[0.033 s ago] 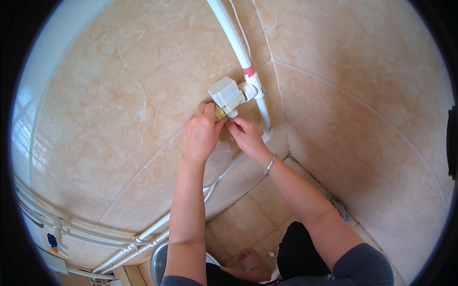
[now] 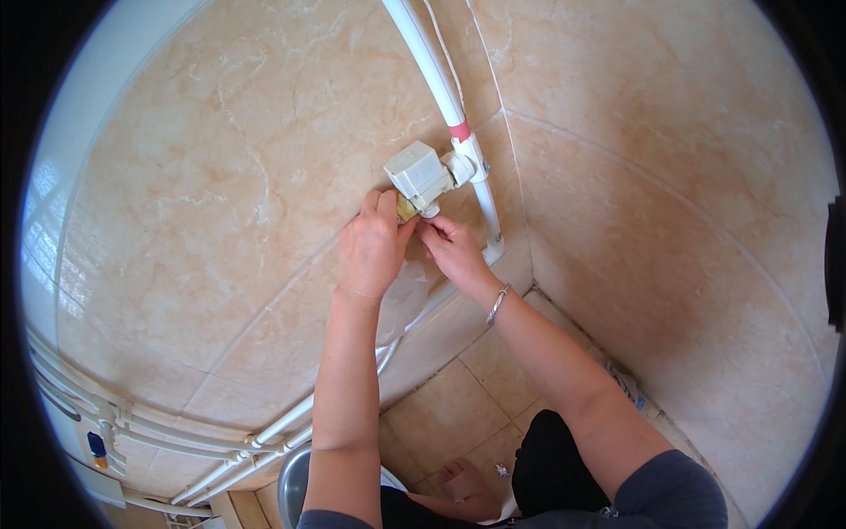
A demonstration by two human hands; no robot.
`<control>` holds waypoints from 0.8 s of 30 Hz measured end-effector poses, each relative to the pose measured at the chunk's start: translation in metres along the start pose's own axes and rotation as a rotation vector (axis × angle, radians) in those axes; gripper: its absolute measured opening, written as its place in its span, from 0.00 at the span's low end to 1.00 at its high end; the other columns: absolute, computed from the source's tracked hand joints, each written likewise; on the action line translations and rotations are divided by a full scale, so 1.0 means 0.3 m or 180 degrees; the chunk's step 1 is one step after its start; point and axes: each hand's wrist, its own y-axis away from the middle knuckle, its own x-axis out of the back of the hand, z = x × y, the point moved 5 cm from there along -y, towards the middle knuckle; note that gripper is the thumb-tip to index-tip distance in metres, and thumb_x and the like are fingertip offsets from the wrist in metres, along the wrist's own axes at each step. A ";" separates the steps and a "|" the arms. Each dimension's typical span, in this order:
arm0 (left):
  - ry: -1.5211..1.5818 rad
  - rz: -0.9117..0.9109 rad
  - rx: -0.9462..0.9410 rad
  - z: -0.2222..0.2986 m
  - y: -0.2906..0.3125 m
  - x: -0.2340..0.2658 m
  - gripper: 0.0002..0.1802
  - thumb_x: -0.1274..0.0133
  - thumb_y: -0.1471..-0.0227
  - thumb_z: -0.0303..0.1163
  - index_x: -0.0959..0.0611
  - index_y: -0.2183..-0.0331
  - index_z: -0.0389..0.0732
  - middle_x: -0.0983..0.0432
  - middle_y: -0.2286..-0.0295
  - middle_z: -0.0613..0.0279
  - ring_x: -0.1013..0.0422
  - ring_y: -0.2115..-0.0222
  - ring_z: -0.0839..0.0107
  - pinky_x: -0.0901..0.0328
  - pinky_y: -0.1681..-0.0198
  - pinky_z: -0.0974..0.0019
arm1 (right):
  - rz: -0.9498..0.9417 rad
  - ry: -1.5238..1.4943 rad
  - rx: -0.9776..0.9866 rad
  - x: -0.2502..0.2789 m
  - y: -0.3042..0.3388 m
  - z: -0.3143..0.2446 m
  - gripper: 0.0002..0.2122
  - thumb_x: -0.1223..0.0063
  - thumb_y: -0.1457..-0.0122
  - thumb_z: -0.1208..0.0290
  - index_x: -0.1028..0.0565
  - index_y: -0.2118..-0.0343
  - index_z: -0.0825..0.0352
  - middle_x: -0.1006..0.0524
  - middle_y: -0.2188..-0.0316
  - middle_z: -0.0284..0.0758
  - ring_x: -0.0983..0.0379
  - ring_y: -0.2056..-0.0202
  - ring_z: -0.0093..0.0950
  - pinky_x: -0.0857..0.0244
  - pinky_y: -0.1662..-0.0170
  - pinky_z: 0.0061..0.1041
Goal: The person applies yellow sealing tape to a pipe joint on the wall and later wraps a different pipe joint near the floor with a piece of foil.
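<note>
A boxy white fitting (image 2: 416, 169), perhaps a meter or valve, juts from a white upright pipe (image 2: 426, 62) near the wall corner. Under the box shows a yellowish piece (image 2: 406, 209). Curled against that piece are the fingers of my left hand (image 2: 370, 242); its thumb meets my right hand's fingertips. My right hand (image 2: 454, 251), closed in a pinch, is just below a small round white knob (image 2: 430, 210). What lies between its fingertips is hidden. Below the hands hangs a thin, translucent whitish sheet or bag (image 2: 404, 304); its upper end disappears behind the fingers.
Tiled walls meet right of the pipe. White pipes (image 2: 282, 423) run low along the left wall. A metal basin (image 2: 295, 480) stands on the floor by my left arm. My sandalled foot (image 2: 463, 483) and dark-clad knee (image 2: 551, 458) are below.
</note>
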 end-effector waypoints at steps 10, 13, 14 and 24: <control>-0.0082 -0.0053 -0.0052 -0.005 0.002 -0.001 0.13 0.45 0.63 0.30 0.29 0.73 0.36 0.30 0.73 0.53 0.31 0.77 0.55 0.36 0.77 0.60 | 0.0651 0.2049 0.0307 -0.005 0.008 -0.117 0.11 0.56 0.51 0.63 0.27 0.77 0.65 0.28 0.81 0.43 0.30 0.77 0.42 0.38 0.73 0.37; -0.0102 -0.0022 -0.0092 -0.003 0.002 -0.006 0.13 0.45 0.63 0.29 0.29 0.74 0.36 0.30 0.73 0.53 0.31 0.77 0.55 0.36 0.77 0.60 | 0.0687 0.2173 0.0343 -0.004 0.008 -0.120 0.11 0.56 0.51 0.62 0.27 0.77 0.65 0.27 0.81 0.43 0.31 0.76 0.43 0.38 0.72 0.38; -0.0106 -0.0001 -0.0118 0.001 -0.002 -0.007 0.12 0.45 0.63 0.29 0.29 0.74 0.36 0.31 0.73 0.53 0.31 0.78 0.55 0.36 0.77 0.60 | 0.0696 0.2147 0.0325 -0.002 0.002 -0.119 0.11 0.56 0.51 0.62 0.26 0.77 0.65 0.27 0.81 0.44 0.31 0.75 0.43 0.38 0.72 0.38; -0.0335 -0.0041 -0.0163 0.002 -0.004 -0.023 0.13 0.45 0.65 0.29 0.30 0.74 0.36 0.31 0.74 0.54 0.31 0.78 0.56 0.35 0.78 0.60 | 0.0447 -0.1897 -0.0980 -0.071 -0.007 -0.033 0.07 0.56 0.48 0.74 0.32 0.82 0.65 0.38 0.87 0.21 0.48 0.85 0.13 0.55 0.82 0.14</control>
